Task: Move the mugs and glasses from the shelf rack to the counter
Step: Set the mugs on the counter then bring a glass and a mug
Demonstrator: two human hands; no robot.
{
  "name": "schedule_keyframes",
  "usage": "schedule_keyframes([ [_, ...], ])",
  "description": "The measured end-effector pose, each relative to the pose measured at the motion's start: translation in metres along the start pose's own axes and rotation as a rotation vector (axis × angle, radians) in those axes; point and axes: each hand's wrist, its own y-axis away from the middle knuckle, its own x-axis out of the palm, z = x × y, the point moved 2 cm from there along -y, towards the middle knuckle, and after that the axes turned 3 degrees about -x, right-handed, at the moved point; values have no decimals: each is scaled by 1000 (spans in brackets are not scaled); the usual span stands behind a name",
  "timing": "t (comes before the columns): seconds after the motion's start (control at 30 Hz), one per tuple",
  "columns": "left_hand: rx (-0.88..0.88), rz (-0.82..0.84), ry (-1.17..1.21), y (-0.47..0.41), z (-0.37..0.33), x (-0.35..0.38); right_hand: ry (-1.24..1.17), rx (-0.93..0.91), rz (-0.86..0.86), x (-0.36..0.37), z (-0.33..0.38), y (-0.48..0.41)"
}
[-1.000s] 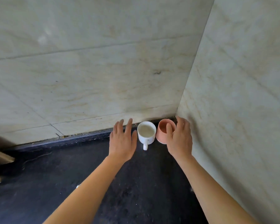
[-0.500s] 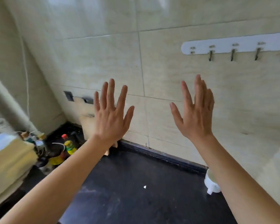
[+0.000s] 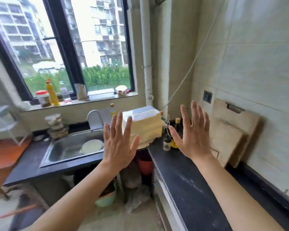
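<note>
Both hands are raised in front of me with fingers spread and nothing in them. My left hand (image 3: 118, 142) hovers over the gap between the sink counter and the black counter (image 3: 190, 185) on the right. My right hand (image 3: 193, 134) floats above that black counter's far end. A pale wire shelf rack (image 3: 2, 119) stands blurred at the far left edge; what it holds cannot be made out. No mug or glass shows in this view.
A steel sink (image 3: 70, 147) with a white plate sits left of centre under a window. A cream box (image 3: 145, 124), bottles (image 3: 167, 142) and two wooden boards (image 3: 230, 134) crowd the corner. An orange-brown surface (image 3: 5, 155) lies at the left.
The view swung left from the counter corner with the white and pink mugs to the sink and window. Both hands left the mugs and rose, open and empty.
</note>
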Motion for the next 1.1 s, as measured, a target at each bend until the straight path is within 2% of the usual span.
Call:
schedule_keyframes([
  [0.27, -208, -98, -243, 18, 279, -106, -247, -170, -34, 108, 280, -99],
  [0.5, -414, -59, -382, 61, 448, -167, -426, -311, 85, 183, 476, -128],
  [0.8, -583, -24, -496, 99, 606, -165, -621, -466, 215, 309, 642, -155],
  [1.1, -718, 48, -523, 12, 779, -117, -731, -458, 266, 460, 745, -261],
])
